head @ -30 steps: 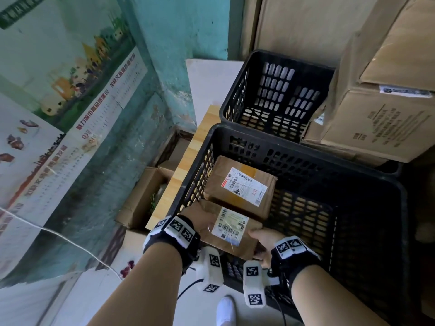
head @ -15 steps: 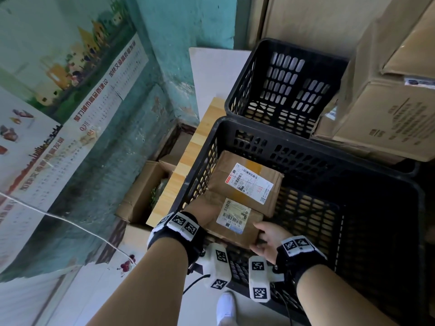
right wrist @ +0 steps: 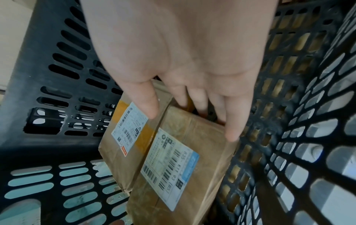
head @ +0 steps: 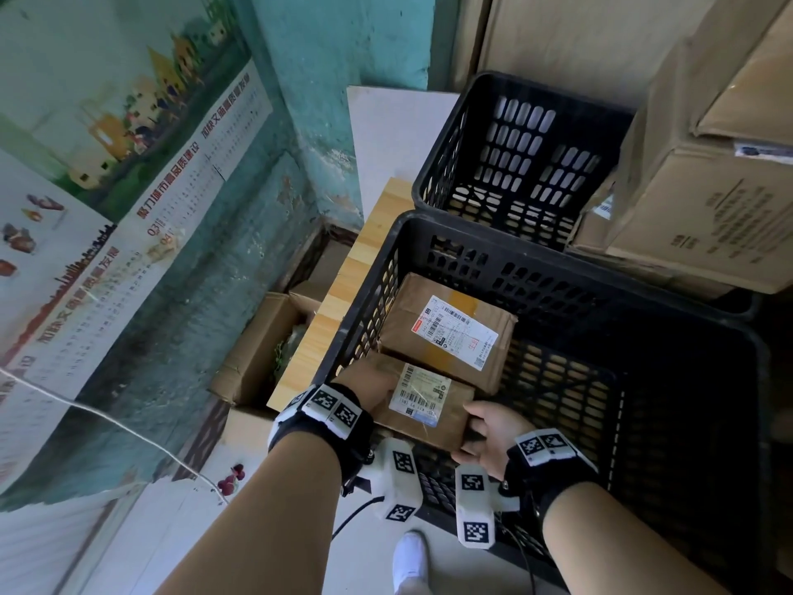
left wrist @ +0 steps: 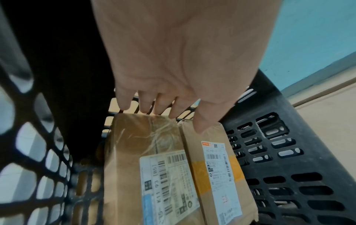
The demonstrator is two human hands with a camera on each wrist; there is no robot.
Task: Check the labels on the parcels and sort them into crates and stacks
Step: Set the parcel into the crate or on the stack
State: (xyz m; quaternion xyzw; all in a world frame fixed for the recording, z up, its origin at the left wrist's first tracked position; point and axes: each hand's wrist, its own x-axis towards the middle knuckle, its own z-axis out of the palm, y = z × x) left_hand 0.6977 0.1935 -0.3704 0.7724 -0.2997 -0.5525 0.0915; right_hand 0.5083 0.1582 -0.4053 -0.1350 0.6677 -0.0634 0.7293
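A brown parcel with a blue-edged label (head: pixel 446 418) (left wrist: pixel 138 144) (right wrist: pixel 202 137) sits in the near-left corner of the near black crate (head: pixel 558 268) (left wrist: pixel 289 152) (right wrist: pixel 289 106). It lies flush against a second parcel with orange tape (head: pixel 450 332) (left wrist: pixel 215 167) (right wrist: pixel 123 137). My left hand (head: pixel 367 377) (left wrist: pixel 163 118) holds the parcel's left end, fingers over the end edge and thumb on top. On the right end, my right hand (head: pixel 485 427) (right wrist: pixel 188 115) has its thumb above and its fingers down the end face. Both labels face up.
A second black crate (head: pixel 450 143) stands behind the near one. Large cardboard boxes (head: pixel 708 208) are stacked at the right and overhang it. An open carton (head: pixel 257 358) sits on the floor at the left, beside a wooden board (head: pixel 356 268). My white shoe (head: pixel 410 560) is below.
Both hands have lowered the blue-labelled parcel deeper into the near crate, until it lies beside the orange-taped parcel. My right hand has slid along to its right end.
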